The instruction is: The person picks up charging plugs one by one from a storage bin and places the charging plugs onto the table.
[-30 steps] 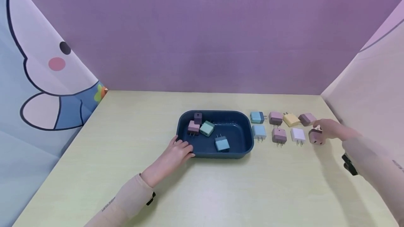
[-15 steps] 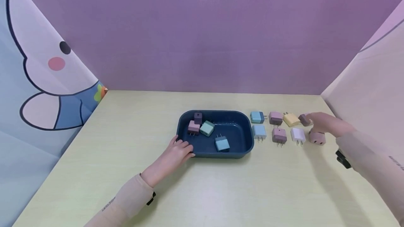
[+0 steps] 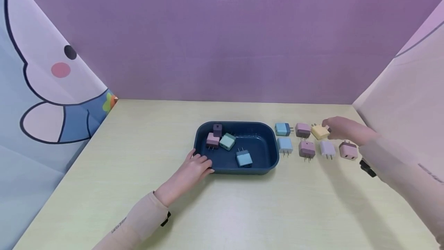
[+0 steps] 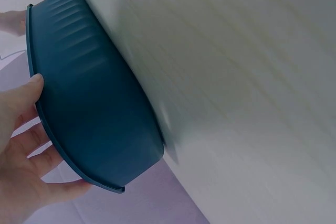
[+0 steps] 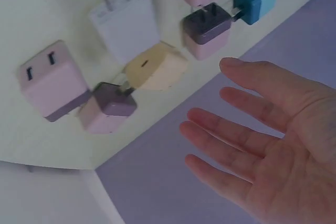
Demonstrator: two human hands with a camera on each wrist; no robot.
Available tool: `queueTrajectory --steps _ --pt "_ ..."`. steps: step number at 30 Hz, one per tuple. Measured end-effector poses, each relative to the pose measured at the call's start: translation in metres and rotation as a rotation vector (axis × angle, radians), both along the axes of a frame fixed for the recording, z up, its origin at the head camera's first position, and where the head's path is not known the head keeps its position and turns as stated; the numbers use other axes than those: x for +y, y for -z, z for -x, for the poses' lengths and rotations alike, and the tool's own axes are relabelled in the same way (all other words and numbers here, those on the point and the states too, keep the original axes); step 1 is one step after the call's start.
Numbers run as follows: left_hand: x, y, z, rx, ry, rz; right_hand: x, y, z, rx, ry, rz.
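Note:
My left hand (image 3: 194, 171) grips the front left corner of a dark blue tray (image 3: 258, 171); in the left wrist view its thumb overlaps the outer wall just below the rim. Several wall chargers lie in the tray, among them a green one (image 3: 227, 141) and a light blue one (image 3: 244, 158). My right hand (image 3: 347, 129) hovers by a yellow charger (image 3: 320, 131), holding nothing. The right wrist view shows its fingers extended and spread, apart from the chargers. A pink and purple charger (image 5: 107, 108) beside the yellow one is hidden behind that hand in the head view.
Two rows of chargers lie right of the tray: blue ones (image 3: 285, 146) nearest it, then pink ones (image 3: 306, 149), a white one (image 3: 327, 149) and a two-slot pink one (image 3: 348, 151). A purple backdrop (image 3: 236, 41) stands behind the table (image 3: 243, 211).
My right hand has moved left and back, from the two-slot pink charger past the purple one toward the yellow one. The left hand, the tray and the chargers stay put.

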State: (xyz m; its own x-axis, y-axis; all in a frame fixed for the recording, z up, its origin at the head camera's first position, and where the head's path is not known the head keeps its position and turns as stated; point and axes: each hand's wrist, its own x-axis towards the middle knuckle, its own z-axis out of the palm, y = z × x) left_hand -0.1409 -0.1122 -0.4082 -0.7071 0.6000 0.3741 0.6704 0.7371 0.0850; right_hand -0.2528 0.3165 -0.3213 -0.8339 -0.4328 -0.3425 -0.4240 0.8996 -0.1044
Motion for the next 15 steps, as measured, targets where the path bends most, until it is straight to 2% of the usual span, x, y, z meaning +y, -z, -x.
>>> queueTrajectory --steps 9,15 --pt "0.0 0.0 0.0 0.012 0.0 0.002 -0.034 -0.014 -0.003 -0.043 0.086 -0.002" --pt "0.0 0.0 0.0 0.006 0.002 0.0 -0.057 -0.016 0.0 0.052 0.013 -0.064"
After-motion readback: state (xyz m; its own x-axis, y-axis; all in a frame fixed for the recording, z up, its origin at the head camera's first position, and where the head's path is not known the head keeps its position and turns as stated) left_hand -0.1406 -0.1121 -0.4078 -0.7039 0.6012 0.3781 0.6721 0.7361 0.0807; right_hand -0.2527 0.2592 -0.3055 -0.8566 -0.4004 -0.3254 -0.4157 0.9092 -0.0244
